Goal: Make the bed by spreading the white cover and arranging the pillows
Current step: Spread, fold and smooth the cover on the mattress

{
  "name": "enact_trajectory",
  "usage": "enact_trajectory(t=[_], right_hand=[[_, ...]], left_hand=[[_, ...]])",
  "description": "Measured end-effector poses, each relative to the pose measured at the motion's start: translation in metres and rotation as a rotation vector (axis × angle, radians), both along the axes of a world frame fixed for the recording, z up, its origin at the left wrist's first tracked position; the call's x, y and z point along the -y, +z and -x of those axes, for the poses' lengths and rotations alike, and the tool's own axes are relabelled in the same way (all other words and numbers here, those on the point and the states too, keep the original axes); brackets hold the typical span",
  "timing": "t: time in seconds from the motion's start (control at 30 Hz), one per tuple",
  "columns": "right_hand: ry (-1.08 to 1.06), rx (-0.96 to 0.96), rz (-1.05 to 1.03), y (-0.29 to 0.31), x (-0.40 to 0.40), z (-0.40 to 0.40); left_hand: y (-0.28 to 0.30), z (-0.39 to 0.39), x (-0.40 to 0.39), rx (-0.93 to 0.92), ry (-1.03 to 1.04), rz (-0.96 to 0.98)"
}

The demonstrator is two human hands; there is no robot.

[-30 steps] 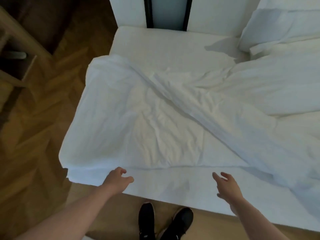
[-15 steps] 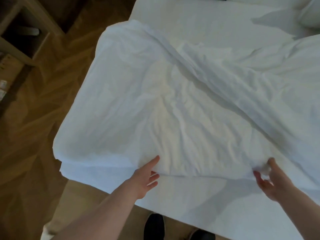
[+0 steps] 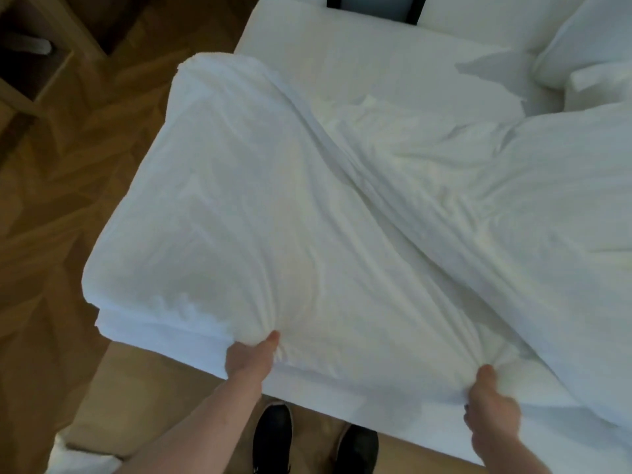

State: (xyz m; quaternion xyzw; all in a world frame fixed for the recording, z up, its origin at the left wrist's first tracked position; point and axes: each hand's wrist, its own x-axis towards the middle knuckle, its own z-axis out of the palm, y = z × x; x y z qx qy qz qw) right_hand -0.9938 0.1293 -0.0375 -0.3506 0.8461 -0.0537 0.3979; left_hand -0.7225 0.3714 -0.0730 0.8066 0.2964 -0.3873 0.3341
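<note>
A crumpled white cover (image 3: 290,217) lies over the near left part of the bed, with a long diagonal fold running from the far left toward the near right. My left hand (image 3: 249,357) grips the cover's near edge, thumb on top and the cloth bunched under it. Further right on the same edge, my right hand (image 3: 492,405) grips it with gathered fabric at the thumb. The bare mattress (image 3: 393,63) shows beyond the cover. White pillows (image 3: 581,39) lie at the far right corner.
Wooden parquet floor (image 3: 68,200) runs along the bed's left side. A wooden furniture frame (image 3: 51,63) stands at the top left. My black shoes (image 3: 273,436) are at the bed's near edge. A white headboard panel (image 3: 478,15) with dark bars is at the far end.
Both hands reached forward from open above the bed edge and closed on the cover's near edge. The cloth now bunches at each hand and is pulled taut.
</note>
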Motion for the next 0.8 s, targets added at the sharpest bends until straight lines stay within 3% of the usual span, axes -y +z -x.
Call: enact_trajectory(t=[0.17,0.33,0.4,0.5,0.57,0.63,0.8], right_hand=[[0.023,-0.016,-0.235,0.019,-0.067,0.026],[0.001,0.025,-0.302,0.022,-0.064,0.03],[-0.09,0.1,-0.295,0.026,-0.05,0.027],[-0.173,0.164,-0.317,0.045,-0.031,0.022],[-0.202,0.208,-0.312,0.064,-0.025,0.025],[-0.236,0.254,-0.284,0.082,-0.021,0.034],[-0.35,0.317,-0.242,0.105,0.0,0.081]], left_hand=[[0.032,0.01,-0.05,0.024,-0.016,-0.051],[0.044,-0.004,-0.056,-0.071,-0.139,-0.098],[0.065,-0.015,-0.043,-0.148,-0.353,-0.156],[0.099,-0.022,-0.021,-0.125,-1.043,-0.416],[0.112,-0.017,-0.001,-0.058,-1.323,-0.458],[0.122,-0.007,0.029,-0.024,-1.414,-0.358],[0.151,0.036,0.125,0.009,-1.379,-0.1]])
